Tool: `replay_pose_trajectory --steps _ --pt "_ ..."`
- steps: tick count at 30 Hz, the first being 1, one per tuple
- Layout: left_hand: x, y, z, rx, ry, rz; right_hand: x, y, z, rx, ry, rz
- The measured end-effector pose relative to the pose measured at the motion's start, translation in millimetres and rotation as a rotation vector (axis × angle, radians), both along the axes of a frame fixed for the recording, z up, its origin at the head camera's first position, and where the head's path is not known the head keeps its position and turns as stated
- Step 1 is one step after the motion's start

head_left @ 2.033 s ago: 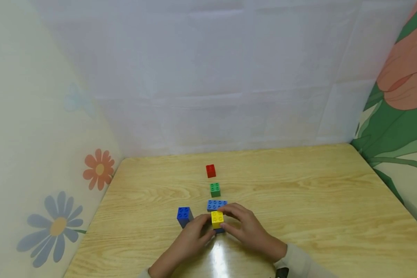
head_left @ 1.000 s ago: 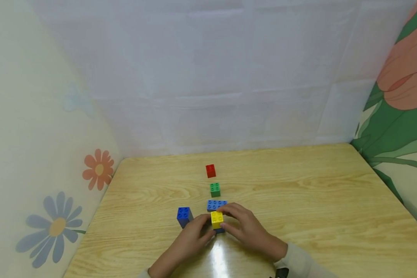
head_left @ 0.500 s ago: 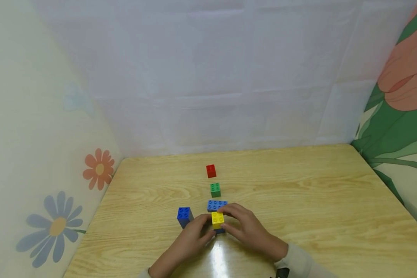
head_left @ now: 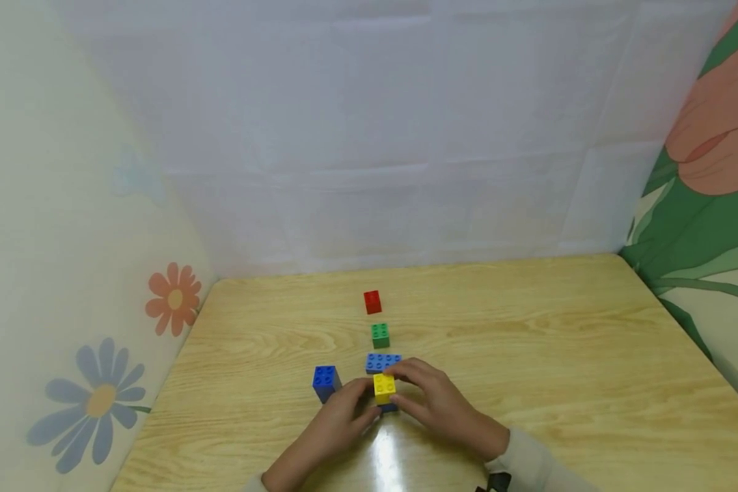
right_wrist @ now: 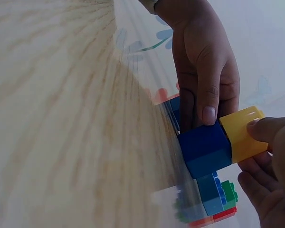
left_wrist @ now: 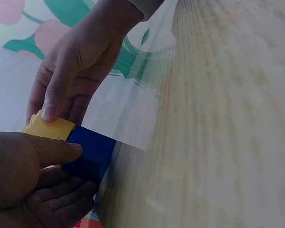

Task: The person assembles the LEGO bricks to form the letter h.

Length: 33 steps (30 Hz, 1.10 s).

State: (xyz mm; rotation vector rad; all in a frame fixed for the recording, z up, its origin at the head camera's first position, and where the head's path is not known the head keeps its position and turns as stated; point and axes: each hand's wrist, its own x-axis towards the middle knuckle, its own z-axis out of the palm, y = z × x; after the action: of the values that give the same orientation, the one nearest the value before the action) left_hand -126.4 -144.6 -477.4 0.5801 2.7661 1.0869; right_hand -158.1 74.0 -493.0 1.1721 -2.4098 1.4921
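Near the front of the table, a yellow brick [head_left: 384, 388] sits on top of a dark blue brick [right_wrist: 205, 151]. My left hand [head_left: 343, 418] pinches the blue brick low down, its thumb on the near side. The yellow brick is between the thumb and fingers of my right hand [head_left: 436, 403]. In the left wrist view the two bricks meet face to face; whether they are fully pressed together I cannot tell. From above, the yellow brick and my fingers cover most of the lower brick.
Left of my hands stands a tall dark blue brick [head_left: 326, 384]. Just beyond them lies a lighter blue, longer brick [head_left: 383, 362]. Farther back in a row are a green brick [head_left: 380, 335] and a red brick [head_left: 372, 302]. A white sheet [head_left: 406, 171] hangs behind the table.
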Motion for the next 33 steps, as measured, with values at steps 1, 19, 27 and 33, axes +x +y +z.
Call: replay_pose_trajectory --steps 1,19,27,33 --pt "0.1 0.0 0.0 0.0 0.0 0.0 -0.1 0.0 0.5 0.003 0.002 0.0" --pt "-1.3 -1.6 -0.9 -0.004 -0.046 0.003 -1.4 0.0 3.9 0.036 0.067 0.021" --pt "-2.3 -1.7 -2.4 -0.013 -0.039 -0.004 -1.6 0.2 2.9 0.022 0.078 0.019" --pt "-3.2 -1.0 -2.3 -0.017 -0.053 -0.008 -0.3 0.9 4.9 0.037 0.066 0.017"
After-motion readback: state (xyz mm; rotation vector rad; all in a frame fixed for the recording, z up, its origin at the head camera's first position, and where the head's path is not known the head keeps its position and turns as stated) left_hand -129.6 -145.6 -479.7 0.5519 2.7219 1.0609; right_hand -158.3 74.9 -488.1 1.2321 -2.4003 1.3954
